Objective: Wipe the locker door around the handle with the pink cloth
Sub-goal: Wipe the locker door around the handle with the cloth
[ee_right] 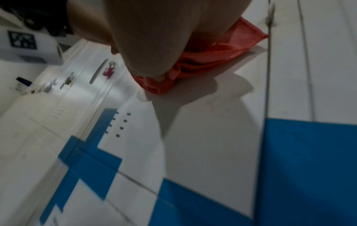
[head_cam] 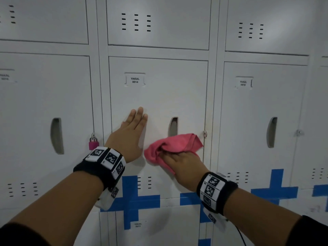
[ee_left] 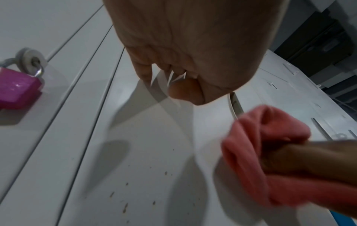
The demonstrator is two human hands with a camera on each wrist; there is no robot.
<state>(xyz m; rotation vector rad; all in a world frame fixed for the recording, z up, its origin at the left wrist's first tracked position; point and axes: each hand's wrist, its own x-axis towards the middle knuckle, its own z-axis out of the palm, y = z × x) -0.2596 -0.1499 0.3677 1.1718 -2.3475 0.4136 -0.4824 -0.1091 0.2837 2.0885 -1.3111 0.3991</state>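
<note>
Both arms stretched forward, bare forearms, black wristbands with marker tags on each wrist. Left hand (head_cam: pixel 132 129) flat, palm pressed forward, fingers (head_cam: pixel 140 115) straight, together, pointing up. Right hand (head_cam: pixel 184 163) lower and to the right of it, back of hand facing out, fingers curled into the pink cloth (head_cam: pixel 174 144) bunched under the palm; fingertips hidden in the fabric. Hands sit just beside each other, not touching. Dark sleeve edges show at both upper arms.

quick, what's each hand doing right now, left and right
Left hand: open, fingers straight, pressed flat on the locker door.
Right hand: holding the pink cloth bunched against the door, just below the handle.
</note>
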